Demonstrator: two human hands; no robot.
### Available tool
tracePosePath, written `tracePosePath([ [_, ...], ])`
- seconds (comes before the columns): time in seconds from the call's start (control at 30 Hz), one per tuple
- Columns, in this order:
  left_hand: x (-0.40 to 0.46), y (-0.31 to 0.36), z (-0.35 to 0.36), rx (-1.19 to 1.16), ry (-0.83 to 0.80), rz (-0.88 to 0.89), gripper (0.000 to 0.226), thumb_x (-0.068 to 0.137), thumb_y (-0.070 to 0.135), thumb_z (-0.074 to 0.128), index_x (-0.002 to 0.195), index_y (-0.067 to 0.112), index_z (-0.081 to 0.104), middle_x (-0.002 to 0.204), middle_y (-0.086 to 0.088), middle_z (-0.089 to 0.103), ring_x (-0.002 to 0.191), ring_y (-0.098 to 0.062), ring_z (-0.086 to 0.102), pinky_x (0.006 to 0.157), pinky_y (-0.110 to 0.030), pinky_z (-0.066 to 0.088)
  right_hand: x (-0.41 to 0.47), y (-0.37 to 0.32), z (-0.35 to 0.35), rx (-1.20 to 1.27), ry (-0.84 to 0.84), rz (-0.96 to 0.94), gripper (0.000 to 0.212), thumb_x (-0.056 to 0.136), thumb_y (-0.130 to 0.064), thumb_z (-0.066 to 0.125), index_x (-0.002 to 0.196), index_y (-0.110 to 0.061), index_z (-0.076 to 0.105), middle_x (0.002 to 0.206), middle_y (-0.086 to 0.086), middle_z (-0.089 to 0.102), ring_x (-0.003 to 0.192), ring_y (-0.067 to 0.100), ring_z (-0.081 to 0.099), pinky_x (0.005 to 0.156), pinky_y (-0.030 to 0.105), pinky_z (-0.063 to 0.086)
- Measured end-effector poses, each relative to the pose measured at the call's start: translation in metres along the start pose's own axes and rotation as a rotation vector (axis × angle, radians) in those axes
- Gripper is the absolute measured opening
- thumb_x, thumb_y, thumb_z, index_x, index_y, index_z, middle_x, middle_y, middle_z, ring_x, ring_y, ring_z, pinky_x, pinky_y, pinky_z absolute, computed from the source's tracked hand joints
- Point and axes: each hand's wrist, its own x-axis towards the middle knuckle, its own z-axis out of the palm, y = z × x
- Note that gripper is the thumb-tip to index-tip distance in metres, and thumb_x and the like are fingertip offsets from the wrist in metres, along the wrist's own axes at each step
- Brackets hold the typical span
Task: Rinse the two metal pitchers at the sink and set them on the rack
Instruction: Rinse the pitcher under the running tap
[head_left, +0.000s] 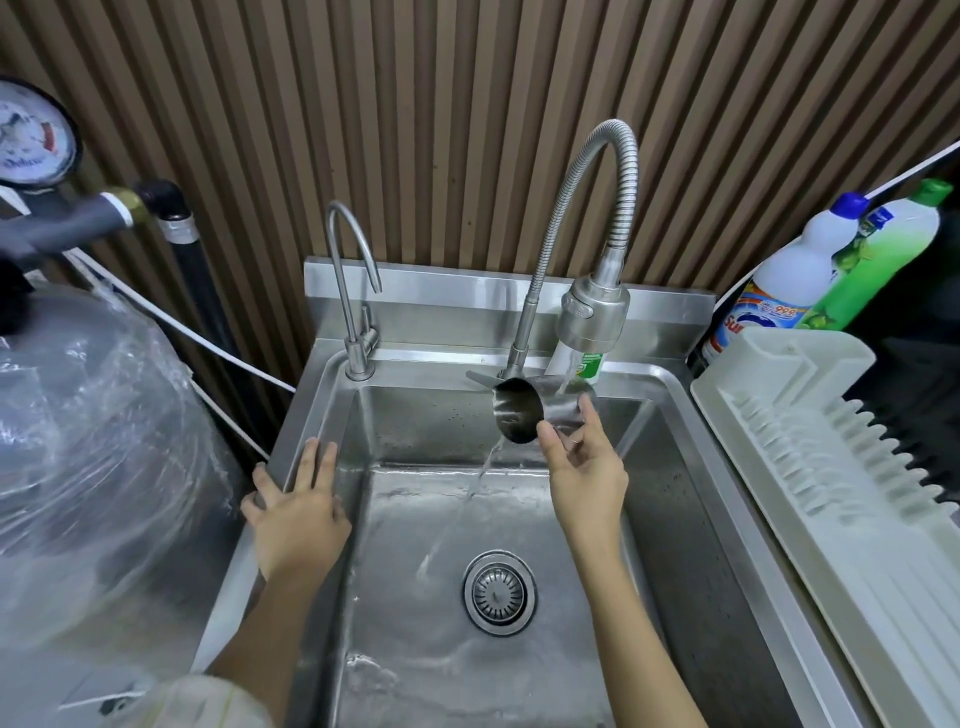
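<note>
My right hand (584, 467) holds a small metal pitcher (519, 413) on its side over the steel sink (670, 499), its mouth turned left toward me. Water runs from the flexible spray faucet (592, 312) onto the pitcher and pours out of its mouth in a stream down toward the drain (500, 592). My left hand (298, 506) rests flat on the sink's left rim, fingers spread, holding nothing. The white dish rack (831, 452) stands to the right of the sink with nothing on it. A second pitcher is not in sight.
A thin gooseneck tap (353, 291) stands at the sink's back left. Two detergent bottles (810, 270) lean behind the rack. A plastic-wrapped tank (88, 452) with a pressure gauge (31, 137) and pipes fills the left side. A slatted brown wall runs behind.
</note>
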Motion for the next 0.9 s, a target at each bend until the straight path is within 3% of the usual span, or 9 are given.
tracePosePath([
  [0.1,0.000,0.000,-0.001,-0.007,0.002,-0.001,0.065,0.090,0.028,0.044,0.148,0.028,0.015,0.157,0.010,0.013,0.132,-0.051,0.015,0.099,-0.058,0.025,0.002,0.003,0.007,0.221,-0.067,0.218,0.047,0.086,-0.039,0.060,0.115,-0.002,0.060,0.101,0.005,0.065,0.094,0.022,0.065,0.090,0.029,0.049],
  [0.13,0.000,0.001,-0.001,-0.009,0.001,-0.002,0.065,0.090,0.028,0.044,0.148,0.028,0.015,0.157,0.010,0.013,0.132,-0.051,0.015,0.099,-0.058,0.025,0.003,0.004,0.009,0.304,-0.088,0.293,0.039,0.087,-0.039,0.059,0.106,-0.006,0.062,0.104,0.008,0.064,0.093,0.023,0.066,0.090,0.034,0.052],
  [0.2,-0.001,0.001,-0.002,-0.005,0.003,-0.004,0.065,0.089,0.028,0.045,0.148,0.028,0.017,0.157,0.010,0.014,0.132,-0.051,0.016,0.099,-0.058,0.025,0.003,0.003,0.011,0.428,-0.120,0.373,0.025,0.088,-0.031,0.060,0.075,-0.012,0.051,0.092,0.008,0.061,0.078,0.015,0.067,0.080,0.028,0.056],
  [0.27,0.000,0.002,-0.002,-0.002,0.001,-0.007,0.065,0.089,0.028,0.045,0.148,0.028,0.016,0.157,0.010,0.014,0.132,-0.050,0.015,0.098,-0.057,0.025,0.003,0.005,0.008,0.428,-0.116,0.398,0.029,0.087,-0.024,0.063,0.072,-0.010,0.042,0.074,0.004,0.051,0.063,0.010,0.065,0.073,0.024,0.056],
  [0.33,0.000,0.002,-0.002,0.000,0.000,-0.007,0.065,0.090,0.029,0.044,0.148,0.029,0.015,0.157,0.011,0.012,0.133,-0.050,0.015,0.099,-0.057,0.025,0.002,0.008,0.004,0.379,-0.086,0.400,0.033,0.082,-0.022,0.069,0.069,-0.011,0.041,0.069,0.006,0.053,0.060,0.015,0.066,0.071,0.030,0.057],
  [0.5,0.000,0.002,-0.002,-0.024,0.018,-0.011,0.065,0.087,0.025,0.050,0.146,0.027,0.024,0.155,0.009,0.021,0.130,-0.051,0.018,0.096,-0.058,0.027,0.003,0.009,-0.004,0.135,-0.002,0.341,0.046,0.073,-0.036,0.075,0.056,-0.016,0.038,0.049,0.001,0.053,0.048,0.012,0.052,0.056,0.027,0.041],
  [0.6,0.001,0.001,-0.001,-0.025,0.022,-0.007,0.065,0.086,0.024,0.052,0.146,0.026,0.027,0.154,0.008,0.025,0.129,-0.052,0.020,0.095,-0.058,0.028,0.003,0.009,-0.003,0.140,0.008,0.370,0.050,0.074,-0.044,0.072,0.056,-0.015,0.035,0.051,0.005,0.046,0.039,0.007,0.041,0.051,0.025,0.035],
  [0.73,0.001,0.001,-0.001,-0.015,0.013,-0.012,0.065,0.086,0.025,0.051,0.146,0.027,0.025,0.155,0.008,0.023,0.129,-0.051,0.019,0.095,-0.058,0.027,0.004,0.007,0.002,0.169,0.037,0.364,0.051,0.077,-0.052,0.065,0.060,-0.013,0.036,0.054,0.008,0.049,0.046,0.012,0.045,0.050,0.021,0.037],
  [0.9,0.001,0.000,0.000,-0.013,0.029,-0.005,0.065,0.084,0.024,0.054,0.145,0.025,0.030,0.153,0.007,0.029,0.127,-0.052,0.022,0.092,-0.059,0.030,0.014,0.003,0.008,0.309,0.002,0.367,0.044,0.082,-0.049,0.062,0.069,-0.008,0.052,0.062,0.002,0.062,0.055,0.014,0.057,0.066,0.031,0.044],
])
